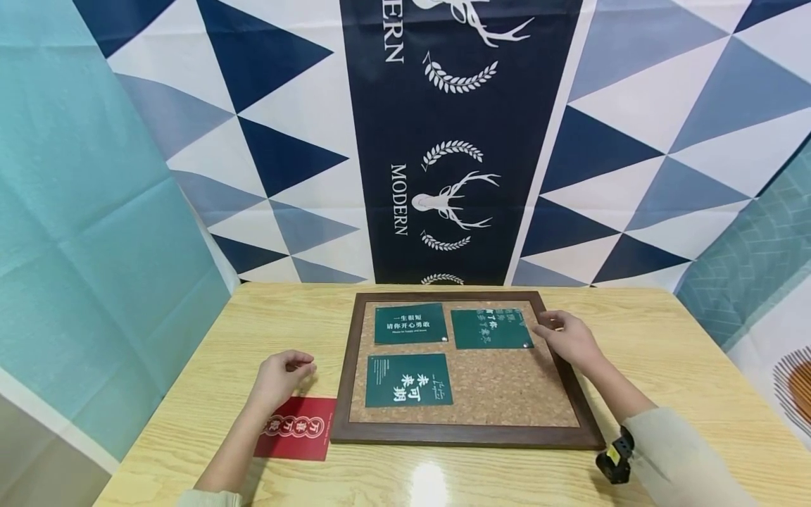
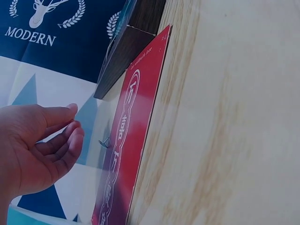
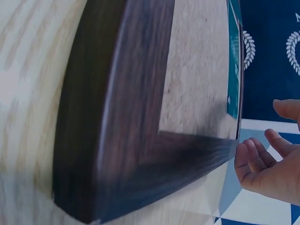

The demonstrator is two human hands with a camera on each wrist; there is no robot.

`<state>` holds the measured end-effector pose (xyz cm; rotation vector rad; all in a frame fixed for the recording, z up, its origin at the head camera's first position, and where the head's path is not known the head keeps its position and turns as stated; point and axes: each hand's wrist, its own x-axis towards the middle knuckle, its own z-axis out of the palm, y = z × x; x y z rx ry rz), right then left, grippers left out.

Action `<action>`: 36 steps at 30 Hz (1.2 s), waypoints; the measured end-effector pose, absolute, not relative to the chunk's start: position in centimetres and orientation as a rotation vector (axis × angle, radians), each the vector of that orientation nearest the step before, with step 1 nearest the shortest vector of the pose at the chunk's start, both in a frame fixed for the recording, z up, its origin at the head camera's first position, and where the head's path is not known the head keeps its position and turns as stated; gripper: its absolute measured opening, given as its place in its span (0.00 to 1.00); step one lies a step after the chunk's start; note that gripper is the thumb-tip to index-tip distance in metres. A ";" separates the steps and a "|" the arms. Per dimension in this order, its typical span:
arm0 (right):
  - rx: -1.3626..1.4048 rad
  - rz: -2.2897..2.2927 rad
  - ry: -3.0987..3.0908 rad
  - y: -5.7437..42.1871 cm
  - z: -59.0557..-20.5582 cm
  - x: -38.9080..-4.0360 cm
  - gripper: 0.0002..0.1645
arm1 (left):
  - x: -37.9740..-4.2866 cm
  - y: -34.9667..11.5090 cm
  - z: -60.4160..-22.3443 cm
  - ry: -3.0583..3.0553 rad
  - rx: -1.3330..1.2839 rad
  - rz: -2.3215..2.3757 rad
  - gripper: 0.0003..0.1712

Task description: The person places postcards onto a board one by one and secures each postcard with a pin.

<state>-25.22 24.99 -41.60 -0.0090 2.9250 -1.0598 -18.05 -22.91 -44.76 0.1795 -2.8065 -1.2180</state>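
Note:
A corkboard (image 1: pixel 507 391) in a dark brown wooden frame lies on the table, with several green cards on it. Two sit along the top, a card with two white text lines (image 1: pixel 410 325) and a card with sideways writing (image 1: pixel 484 329); a third green card (image 1: pixel 405 394) is below at left. My right hand (image 1: pixel 570 341) hovers by the frame's right side, near the top right card, fingers loosely bent and holding nothing. Left of the board, my left hand (image 1: pixel 281 377) is raised above a red card (image 1: pixel 304 429), its thumb and fingers loosely curved around nothing.
A small metal thumbtack (image 2: pixel 105 142) stands close to the red card in the left wrist view. The wooden table (image 1: pixel 253 324) carries the board near its middle. Behind it hangs a patterned cloth (image 1: pixel 443 204) with deer heads and triangles.

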 end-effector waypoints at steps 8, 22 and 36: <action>-0.049 -1.087 2.903 23.6 -40.9 -24.9 0.36 | -18.1 -22.8 -44.8 -2.782 0.160 -1.225 0.11; -0.124 -1.119 2.888 21.6 -40.8 -24.4 0.33 | -18.0 -22.7 -44.7 -2.733 0.157 -1.258 0.13; -0.219 -1.139 2.861 19.5 -40.5 -23.6 0.30 | -18.2 -22.3 -44.3 -2.727 0.129 -1.253 0.11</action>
